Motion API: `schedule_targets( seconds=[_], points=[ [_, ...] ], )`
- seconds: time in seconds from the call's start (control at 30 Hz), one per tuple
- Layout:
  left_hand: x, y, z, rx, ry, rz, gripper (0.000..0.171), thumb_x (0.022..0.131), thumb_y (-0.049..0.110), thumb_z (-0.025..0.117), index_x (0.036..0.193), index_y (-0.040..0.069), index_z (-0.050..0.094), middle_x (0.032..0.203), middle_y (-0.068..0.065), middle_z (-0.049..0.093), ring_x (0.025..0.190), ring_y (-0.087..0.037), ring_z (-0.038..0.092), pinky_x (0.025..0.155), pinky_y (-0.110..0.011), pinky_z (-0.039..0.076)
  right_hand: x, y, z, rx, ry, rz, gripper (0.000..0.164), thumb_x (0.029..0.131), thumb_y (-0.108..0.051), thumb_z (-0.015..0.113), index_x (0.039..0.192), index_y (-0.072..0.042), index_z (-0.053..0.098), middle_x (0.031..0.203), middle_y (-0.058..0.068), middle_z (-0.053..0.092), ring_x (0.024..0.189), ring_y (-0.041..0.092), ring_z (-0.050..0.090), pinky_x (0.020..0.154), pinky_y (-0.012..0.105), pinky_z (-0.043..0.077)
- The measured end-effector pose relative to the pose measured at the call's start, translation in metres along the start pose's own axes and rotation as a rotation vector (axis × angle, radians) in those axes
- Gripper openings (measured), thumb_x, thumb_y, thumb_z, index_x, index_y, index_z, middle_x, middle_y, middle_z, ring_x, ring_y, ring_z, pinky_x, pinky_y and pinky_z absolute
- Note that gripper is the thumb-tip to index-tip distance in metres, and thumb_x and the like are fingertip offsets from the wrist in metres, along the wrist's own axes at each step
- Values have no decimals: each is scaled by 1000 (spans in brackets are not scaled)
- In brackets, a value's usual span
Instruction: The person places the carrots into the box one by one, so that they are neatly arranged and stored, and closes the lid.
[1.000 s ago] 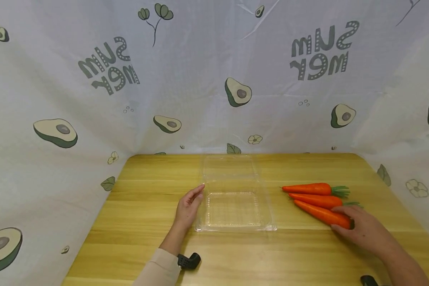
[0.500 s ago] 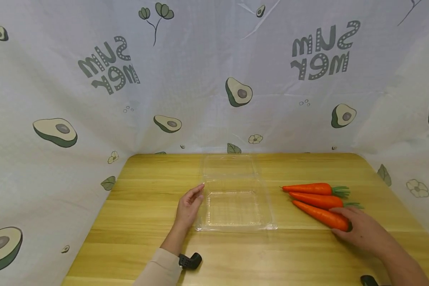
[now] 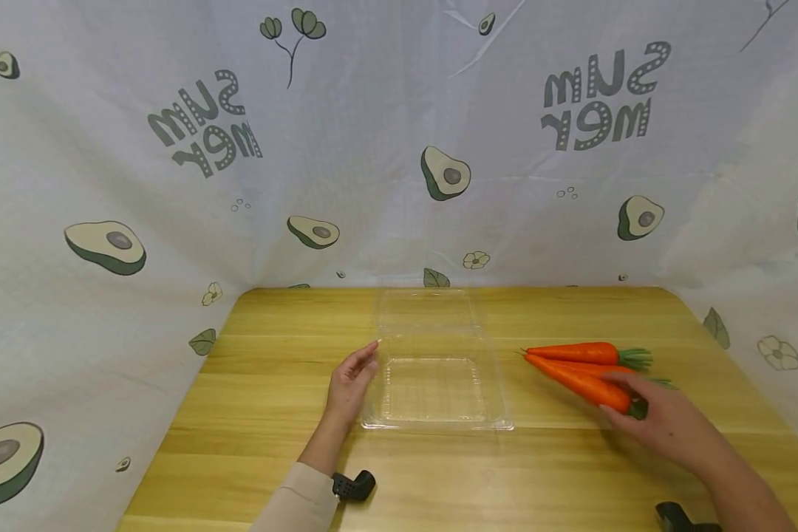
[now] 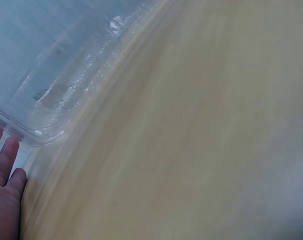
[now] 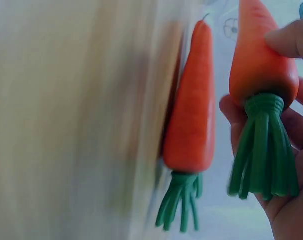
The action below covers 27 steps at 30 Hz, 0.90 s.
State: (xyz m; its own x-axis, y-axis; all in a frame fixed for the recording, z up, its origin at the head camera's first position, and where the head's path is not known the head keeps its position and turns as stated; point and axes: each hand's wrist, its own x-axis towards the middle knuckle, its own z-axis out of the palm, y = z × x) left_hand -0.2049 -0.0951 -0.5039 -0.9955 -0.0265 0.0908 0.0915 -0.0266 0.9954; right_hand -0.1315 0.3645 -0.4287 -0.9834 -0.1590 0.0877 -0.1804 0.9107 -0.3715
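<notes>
orange and tapered, a carrot (image 3: 575, 380) sits in the right hand (image 3: 665, 423), pinched near its thick end with the thumb on one side and the fingers on the other; the grip is only as wide as the carrot's body. in the right wrist view its green stalks hang free over the palm. its thin tip points toward the container, well apart from it, and crosses in front of the middle carrot (image 3: 601, 368), partly covering it. whether it touches that one cannot be told. the far carrot (image 3: 575, 353) lies just behind, on the wooden table (image 3: 253, 399).

the left hand (image 3: 349, 388) holds nothing: its fingers are loosely extended, the thumb a little apart from them, at the left side of a clear plastic container (image 3: 439, 425). the left wrist view shows the fingertips right by the rim, though actual contact is hard to make out. the container stands open, its lid (image 3: 428, 309) laid back toward the avocado-print cloth (image 3: 372, 133).
</notes>
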Motion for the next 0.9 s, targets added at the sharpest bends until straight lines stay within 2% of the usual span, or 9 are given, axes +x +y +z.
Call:
schedule_targets(
  seconds=[0.13,0.23,0.37,0.5,0.6,0.77,0.9],
  points=[
    [0,0,0,-9,-2,11,37,100,3,60,136,-3,61,144,-23,59,137,-38,54,100,-13,49,4,-10,0,-13,132,-80,52,80,-25,88,124,-7,66,119,20,64,100,41,64,78,53,55],
    [0,-1,0,-4,-7,14,37,100,3,60,137,-2,61,144,-22,59,137,-38,54,99,-13,49,7,-16,-1,-32,196,-116,51,76,-21,90,120,-8,68,113,15,63,93,35,63,72,49,56],
    [0,-1,-1,-1,-11,13,37,100,5,60,137,-1,61,145,-20,59,138,-37,54,100,-14,50,10,-23,-2,-27,199,-137,51,77,-21,89,122,-7,68,114,18,64,95,37,64,75,59,55],
    [0,-1,-2,-3,-12,3,37,100,6,61,137,0,61,145,-20,59,138,-36,54,100,-15,50,13,-30,-4,-35,210,-158,53,77,-22,89,123,-9,67,116,19,66,95,38,65,73,59,55],
    [0,-1,-2,6,-15,-3,37,101,7,61,137,1,61,146,-18,59,139,-34,54,102,-16,50,16,-36,-6,-44,208,-157,54,77,-25,89,124,-9,67,115,18,69,93,35,65,70,52,55],
    [1,-1,-2,8,-9,-9,37,101,7,61,137,1,62,145,-17,60,139,-33,54,101,-14,49,21,-45,-9,-21,208,-184,52,77,-24,90,122,-9,69,110,13,73,87,23,66,68,33,54],
    [1,-2,-2,3,-6,-10,37,101,6,60,137,1,62,145,-18,60,138,-34,54,100,-13,49,24,-52,-9,0,196,-208,46,78,-23,90,118,-11,71,108,9,74,83,14,65,65,27,53]
  ],
)
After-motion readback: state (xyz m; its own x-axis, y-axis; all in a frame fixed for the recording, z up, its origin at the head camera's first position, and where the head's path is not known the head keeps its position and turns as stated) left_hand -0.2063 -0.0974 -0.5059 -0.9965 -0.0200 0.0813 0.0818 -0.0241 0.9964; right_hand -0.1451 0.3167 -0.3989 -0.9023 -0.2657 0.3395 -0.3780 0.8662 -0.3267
